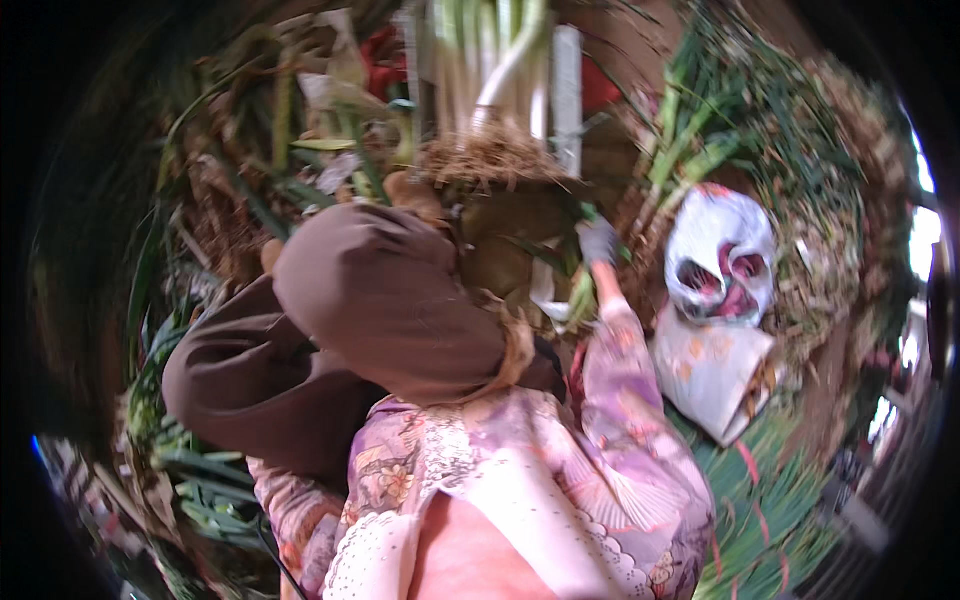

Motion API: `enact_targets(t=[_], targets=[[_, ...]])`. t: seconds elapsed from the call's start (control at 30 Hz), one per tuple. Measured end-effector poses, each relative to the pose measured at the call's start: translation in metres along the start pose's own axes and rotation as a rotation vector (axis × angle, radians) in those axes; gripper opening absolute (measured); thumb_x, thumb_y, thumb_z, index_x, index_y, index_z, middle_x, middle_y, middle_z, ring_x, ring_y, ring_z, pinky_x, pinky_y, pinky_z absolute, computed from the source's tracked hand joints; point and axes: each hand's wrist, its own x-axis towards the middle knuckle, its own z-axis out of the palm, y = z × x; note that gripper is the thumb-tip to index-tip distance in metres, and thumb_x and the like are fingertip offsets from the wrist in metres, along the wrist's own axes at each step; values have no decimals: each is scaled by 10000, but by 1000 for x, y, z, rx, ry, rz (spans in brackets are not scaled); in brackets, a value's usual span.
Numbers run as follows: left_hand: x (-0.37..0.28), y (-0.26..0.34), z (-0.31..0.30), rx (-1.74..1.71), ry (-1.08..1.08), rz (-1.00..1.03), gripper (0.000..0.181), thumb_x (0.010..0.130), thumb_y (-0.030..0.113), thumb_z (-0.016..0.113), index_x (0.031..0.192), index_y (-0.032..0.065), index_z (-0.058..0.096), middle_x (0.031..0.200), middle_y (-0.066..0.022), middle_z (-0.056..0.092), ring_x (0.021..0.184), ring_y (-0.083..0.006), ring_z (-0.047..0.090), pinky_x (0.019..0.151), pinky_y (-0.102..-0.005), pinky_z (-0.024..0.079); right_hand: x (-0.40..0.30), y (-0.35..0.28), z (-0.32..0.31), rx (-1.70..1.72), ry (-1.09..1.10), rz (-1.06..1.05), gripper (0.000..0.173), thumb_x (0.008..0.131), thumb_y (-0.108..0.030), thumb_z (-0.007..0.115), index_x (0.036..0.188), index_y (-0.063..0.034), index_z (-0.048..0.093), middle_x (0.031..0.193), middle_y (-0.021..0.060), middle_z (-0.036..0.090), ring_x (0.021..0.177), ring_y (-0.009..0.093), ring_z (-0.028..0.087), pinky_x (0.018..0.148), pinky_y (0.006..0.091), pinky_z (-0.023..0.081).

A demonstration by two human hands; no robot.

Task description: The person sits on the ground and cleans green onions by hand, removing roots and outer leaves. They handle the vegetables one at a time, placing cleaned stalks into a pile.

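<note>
My right hand (598,241), in a grey glove, reaches forward at the right of my knees. Green leaves (591,213) stick out at its edges and it seems closed around them, though the view is blurred. Just below it a pale green stalk (582,296) lies beside a white strip (553,306). Ahead stands an upright bunch of large green onions (491,67), its brown roots (487,161) downward, beside a pale upright bar (568,101). My left hand is out of view; only the floral left sleeve (296,510) shows beside my leg.
Loose green onions with dry leaves (232,187) lie at the left. More green onions (697,135) are heaped at the right. A white plastic bag (720,251) with reddish contents sits above a whitish sack (709,367). Tied greens (765,495) lie behind it.
</note>
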Motion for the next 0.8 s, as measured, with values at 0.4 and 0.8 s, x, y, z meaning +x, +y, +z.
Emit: enact_targets(t=[0.4, 0.8], targets=[[86, -15, 38, -495, -37, 63, 209, 880, 149, 557, 1046, 41, 626, 870, -62, 638, 750, -134, 600, 647, -269, 502, -103, -318, -244, 913, 378, -906, 333, 834, -321, 595, 911, 1, 626, 694, 30, 550, 540, 115, 491, 484, 232, 383], [268, -153, -14, 125, 528, -223, 349, 749, 346, 587, 912, 45, 657, 895, -186, 649, 864, -312, 621, 784, -386, 473, -149, -546, -13, -802, -913, -1703, 393, 804, -258, 603, 1120, -40, 523, 1005, 193, 588, 927, 371, 567, 784, 417, 471]])
